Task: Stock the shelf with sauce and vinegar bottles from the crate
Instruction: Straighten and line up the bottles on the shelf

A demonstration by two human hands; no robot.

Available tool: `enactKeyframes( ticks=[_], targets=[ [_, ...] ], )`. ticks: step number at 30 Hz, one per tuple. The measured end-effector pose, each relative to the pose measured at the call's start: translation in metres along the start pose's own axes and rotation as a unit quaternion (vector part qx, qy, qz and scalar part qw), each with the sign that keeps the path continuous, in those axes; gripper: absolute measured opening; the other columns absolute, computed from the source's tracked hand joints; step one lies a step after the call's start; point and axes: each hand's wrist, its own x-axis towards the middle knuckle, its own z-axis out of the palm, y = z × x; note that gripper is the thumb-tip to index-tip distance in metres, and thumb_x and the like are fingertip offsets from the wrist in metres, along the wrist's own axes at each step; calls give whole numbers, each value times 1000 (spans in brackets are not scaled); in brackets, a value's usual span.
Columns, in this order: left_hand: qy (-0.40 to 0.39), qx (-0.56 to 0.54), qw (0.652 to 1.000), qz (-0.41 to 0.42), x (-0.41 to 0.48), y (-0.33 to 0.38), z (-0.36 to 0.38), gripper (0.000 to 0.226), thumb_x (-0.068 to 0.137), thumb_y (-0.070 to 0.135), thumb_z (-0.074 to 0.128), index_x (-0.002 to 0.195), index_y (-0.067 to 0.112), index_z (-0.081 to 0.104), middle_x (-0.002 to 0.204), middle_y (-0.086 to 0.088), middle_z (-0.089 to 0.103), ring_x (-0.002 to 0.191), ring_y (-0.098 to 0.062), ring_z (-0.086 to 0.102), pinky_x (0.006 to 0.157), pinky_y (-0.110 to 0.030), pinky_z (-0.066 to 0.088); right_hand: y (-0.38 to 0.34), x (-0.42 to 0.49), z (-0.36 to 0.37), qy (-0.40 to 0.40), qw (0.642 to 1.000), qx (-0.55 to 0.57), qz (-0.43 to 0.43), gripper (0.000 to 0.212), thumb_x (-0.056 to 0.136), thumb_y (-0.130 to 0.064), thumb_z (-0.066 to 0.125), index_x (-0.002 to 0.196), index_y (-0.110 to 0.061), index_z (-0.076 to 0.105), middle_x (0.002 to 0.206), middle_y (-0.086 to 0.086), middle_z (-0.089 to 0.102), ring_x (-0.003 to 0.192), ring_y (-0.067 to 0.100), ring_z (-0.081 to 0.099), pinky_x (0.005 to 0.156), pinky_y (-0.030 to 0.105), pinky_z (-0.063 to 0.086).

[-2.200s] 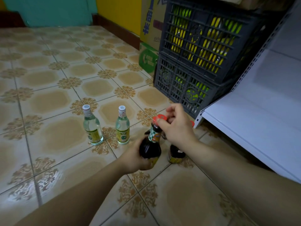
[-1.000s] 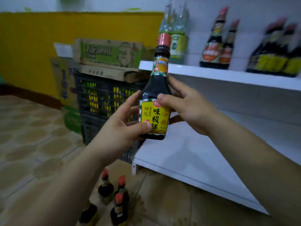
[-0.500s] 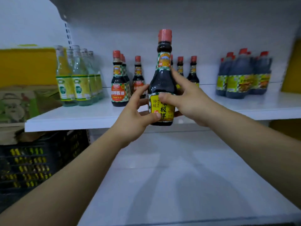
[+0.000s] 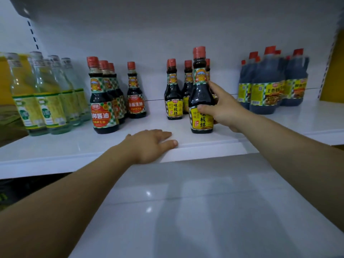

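A dark sauce bottle with a red cap and yellow label stands upright near the front of the white shelf. My right hand grips its body from the right side. My left hand rests flat on the shelf's front edge, fingers straight, holding nothing. Just behind the held bottle stand matching yellow-label sauce bottles. The crate is out of sight.
Clear vinegar bottles fill the shelf's left end, red-label sauce bottles stand beside them, and large dark jugs sit at the right. A lower white shelf spreads below my arms.
The bottle went from the floor up to the shelf and now stands on it. My left hand let go of it and dropped onto the shelf edge.
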Motion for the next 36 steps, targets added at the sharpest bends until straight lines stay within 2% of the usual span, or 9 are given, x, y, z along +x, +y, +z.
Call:
enactKeyframes(
  ticks=[4, 8, 11, 15, 18, 20, 23, 27, 36],
  targets=[
    [3, 8, 1000, -7, 1, 0, -2, 84, 67, 83, 15, 141, 48, 29, 154, 14, 25, 142, -16, 21, 113, -50, 19, 20, 26, -6, 3, 1000, -13, -7, 77, 88, -9, 67, 149, -33, 27, 133, -3, 53, 103, 9, 60, 66, 16, 49],
    [-7, 5, 1000, -17, 0, 2, 0, 82, 67, 83, 15, 141, 51, 25, 155, 14, 21, 143, -17, 18, 114, -50, 17, 29, 47, -3, -26, 997, -78, 7, 75, 91, -22, 64, 151, -34, 21, 139, -3, 51, 118, 18, 55, 92, 33, 49],
    [-6, 16, 1000, -16, -1, 0, 1, 81, 67, 83, 14, 141, 51, 24, 155, 15, 21, 143, -16, 19, 114, -48, 17, 30, 54, -2, -38, 990, -138, 15, 70, 94, -40, 56, 151, -38, 15, 142, -3, 48, 117, 20, 53, 78, 29, 48],
    [-2, 21, 1000, -17, -2, 1, 1, 83, 68, 89, 11, 141, 52, 23, 155, 16, 21, 142, -15, 19, 114, -48, 18, 19, 62, 1, 15, 990, -109, 94, 63, 94, -67, 22, 147, -33, 31, 144, 3, 46, 115, 28, 50, 81, 42, 47],
    [-1, 25, 1000, -16, -3, 4, 0, 86, 63, 85, 8, 141, 52, 23, 154, 17, 22, 142, -14, 19, 114, -48, 19, 15, 65, 1, 64, 989, -81, 107, 69, 89, -74, 20, 134, -29, 46, 136, 7, 53, 95, 23, 53, 73, 40, 48],
    [-1, 29, 999, -17, -4, 5, 0, 85, 64, 84, 8, 141, 52, 22, 154, 17, 21, 142, -14, 19, 114, -48, 19, 22, 63, 3, 37, 989, -134, 59, 66, 84, -71, 46, 133, -27, 43, 134, 4, 53, 99, 23, 56, 73, 40, 51],
    [-3, 37, 999, -16, -3, 4, 2, 82, 68, 88, 7, 141, 54, 21, 155, 18, 19, 143, -13, 17, 114, -49, 19, 33, 71, 6, 14, 971, -237, 26, 82, 71, -54, 77, 137, -23, 39, 132, 6, 52, 114, 26, 54, 92, 43, 50],
    [0, 34, 999, -24, -3, 4, 2, 79, 67, 83, 10, 140, 56, 21, 154, 20, 19, 143, -13, 17, 114, -49, 19, 36, 95, 11, 29, 967, -252, 28, 73, 76, -42, 78, 133, -16, 41, 127, 7, 57, 111, 26, 55, 91, 39, 48],
    [12, 36, 999, -17, -2, 2, 4, 90, 57, 93, 0, 138, 59, 18, 153, 23, 19, 143, -9, 17, 114, -47, 18, 58, 132, 21, 23, 968, -249, 26, 87, 85, -31, 71, 149, -18, 15, 127, 9, 55, 96, 21, 52, 80, 31, 42]
  ],
)
